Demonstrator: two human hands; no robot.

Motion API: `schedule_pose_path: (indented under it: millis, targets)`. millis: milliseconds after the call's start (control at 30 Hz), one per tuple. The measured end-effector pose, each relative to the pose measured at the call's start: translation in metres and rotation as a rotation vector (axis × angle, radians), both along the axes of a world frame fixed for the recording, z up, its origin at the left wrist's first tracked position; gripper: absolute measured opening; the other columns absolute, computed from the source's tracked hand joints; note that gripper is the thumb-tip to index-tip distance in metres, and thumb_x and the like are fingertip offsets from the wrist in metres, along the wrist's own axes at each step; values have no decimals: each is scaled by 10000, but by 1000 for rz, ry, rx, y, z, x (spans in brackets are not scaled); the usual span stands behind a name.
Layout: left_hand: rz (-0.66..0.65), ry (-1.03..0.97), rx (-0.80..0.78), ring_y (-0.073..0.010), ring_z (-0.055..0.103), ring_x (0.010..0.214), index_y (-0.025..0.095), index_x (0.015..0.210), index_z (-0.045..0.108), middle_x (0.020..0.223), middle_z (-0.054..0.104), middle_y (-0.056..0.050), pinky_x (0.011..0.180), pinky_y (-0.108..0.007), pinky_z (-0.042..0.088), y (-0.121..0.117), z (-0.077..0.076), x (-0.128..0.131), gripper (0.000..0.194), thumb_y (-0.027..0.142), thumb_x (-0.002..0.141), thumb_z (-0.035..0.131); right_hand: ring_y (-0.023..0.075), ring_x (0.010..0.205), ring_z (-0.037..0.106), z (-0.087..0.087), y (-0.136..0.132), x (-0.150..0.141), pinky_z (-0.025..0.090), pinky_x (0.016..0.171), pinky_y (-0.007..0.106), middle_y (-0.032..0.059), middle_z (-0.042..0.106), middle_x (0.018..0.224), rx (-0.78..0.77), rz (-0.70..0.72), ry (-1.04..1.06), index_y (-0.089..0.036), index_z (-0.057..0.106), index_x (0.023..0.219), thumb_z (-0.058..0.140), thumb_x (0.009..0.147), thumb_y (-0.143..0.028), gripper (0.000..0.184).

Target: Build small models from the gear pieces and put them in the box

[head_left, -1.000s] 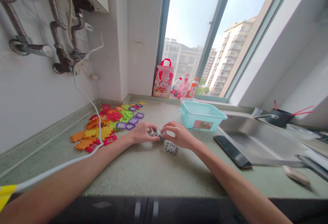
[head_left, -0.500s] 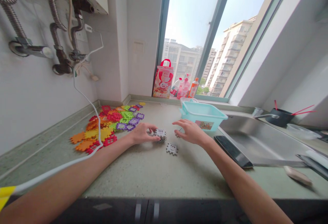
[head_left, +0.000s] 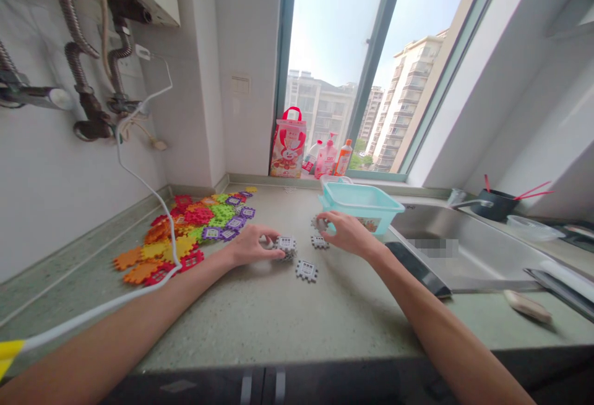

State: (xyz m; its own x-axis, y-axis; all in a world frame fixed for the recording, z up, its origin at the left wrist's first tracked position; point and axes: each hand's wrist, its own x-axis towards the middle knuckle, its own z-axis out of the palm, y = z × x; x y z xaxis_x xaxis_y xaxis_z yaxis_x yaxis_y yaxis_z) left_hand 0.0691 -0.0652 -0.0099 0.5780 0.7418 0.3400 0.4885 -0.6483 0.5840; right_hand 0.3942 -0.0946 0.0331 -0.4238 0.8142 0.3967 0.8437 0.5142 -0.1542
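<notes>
My left hand [head_left: 253, 245] curls around the left side of a small stack of grey toothed building tiles [head_left: 286, 245] on the counter, its thumb against the near side. My right hand [head_left: 346, 232] pinches a single grey tile [head_left: 319, 223], held tilted just in front of the turquoise bin [head_left: 364, 198]. Below that tile, a loose grey tile [head_left: 320, 242] lies flat. Another flat grey tile [head_left: 307, 271] sits nearer to me, between the hands. The right hand's fingers partly cover the tile they hold.
Coloured tiles [head_left: 199, 214] lie heaped at the left, crossed by a white cable [head_left: 174, 238]. A dark phone [head_left: 417, 269] rests beside the steel sink [head_left: 464, 250]. Bottles [head_left: 327, 159] and a pink bag [head_left: 288, 148] stand by the window.
My right hand has closed on a grey tile and lifted it, uncovering a flat one below. The left hand stays at the stack. The view has shifted slightly.
</notes>
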Motion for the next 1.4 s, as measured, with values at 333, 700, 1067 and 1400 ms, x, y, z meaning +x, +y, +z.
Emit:
schedule_pose_path:
  millis: [333, 700, 1067, 1400]
  targets:
    - [-14, -8, 14, -223, 702, 872, 172, 1064, 816, 936, 779, -55, 782, -293, 514, -1, 0, 2, 533, 596, 743, 837, 230, 1180, 696, -18, -18, -60, 539, 1059, 387, 85, 752, 1251, -63, 497, 168, -254, 694, 1268, 643, 1011, -275, 262]
    - [-15, 78, 85, -250, 700, 924, 191, 1202, 768, 1019, 765, -72, 853, -324, 522, -2, 0, 2, 699, 610, 655, 889, 222, 1079, 723, -27, -14, -58, 547, 989, 350, 67, 760, 1210, -136, 442, 240, -257, 700, 1258, 735, 937, -292, 325]
    - [-29, 79, 104, -247, 702, 937, 206, 1300, 744, 1025, 765, -61, 858, -317, 522, 0, -2, 1, 696, 556, 712, 871, 202, 1043, 713, -30, -11, -61, 562, 937, 330, 63, 756, 1199, -176, 438, 309, -251, 706, 1239, 682, 974, -339, 280]
    - [11, 75, 70, -249, 714, 903, 200, 1198, 800, 965, 776, -77, 835, -314, 536, -4, 4, 5, 611, 674, 815, 750, 207, 1125, 706, -28, -12, -59, 556, 1006, 349, 61, 741, 1266, -194, 456, 279, -265, 694, 1294, 620, 1030, -402, 306]
